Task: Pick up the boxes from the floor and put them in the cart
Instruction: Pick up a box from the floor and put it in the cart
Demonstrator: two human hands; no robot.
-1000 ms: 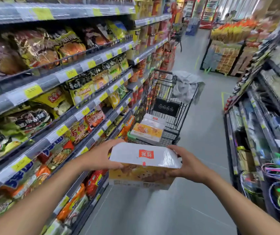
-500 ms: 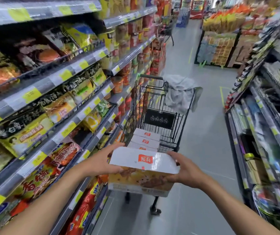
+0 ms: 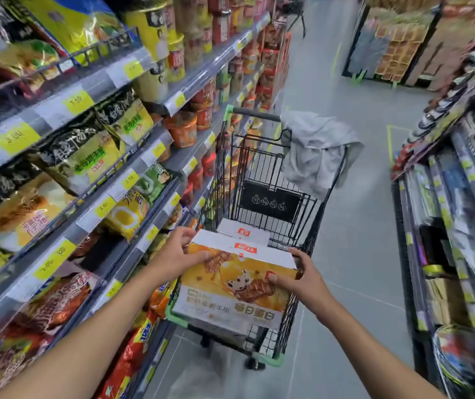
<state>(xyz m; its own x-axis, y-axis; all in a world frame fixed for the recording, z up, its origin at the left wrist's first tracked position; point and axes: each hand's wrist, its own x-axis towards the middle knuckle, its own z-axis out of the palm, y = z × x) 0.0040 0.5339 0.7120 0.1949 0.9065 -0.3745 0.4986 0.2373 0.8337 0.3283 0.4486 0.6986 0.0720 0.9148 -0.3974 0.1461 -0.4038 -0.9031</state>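
Both hands hold one box [image 3: 232,289] over the near end of the cart [image 3: 328,197], in the aisle between two rows of shelves. The box is tipped so that its yellow printed face, with pictures of biscuits and upside-down lettering, turns up toward the camera, and its white top edge with a red label points to the far side. Its lower edge sits at the cart's near rim, by the green corner guard; whether it touches the rim I cannot tell.

The left hand [image 3: 177,254] grips the far left corner of the box, fingers curled together over the white edge and thumb pressed flat on the yellow face. The right hand [image 3: 302,276] clasps the right side, thumb lying on the printed face, the other fingers wrapped around the side and mostly hidden.

Inside the cart, just beyond the held box, lies a second box [image 3: 245,233], white with a red label. A grey cloth [image 3: 314,151] hangs over the far right of the cart, next to the handle.

The shelves on the left [image 3: 66,110] carry bags of noodles and snack tubs with yellow price tags. The grey floor [image 3: 360,240] runs on to the right and far end
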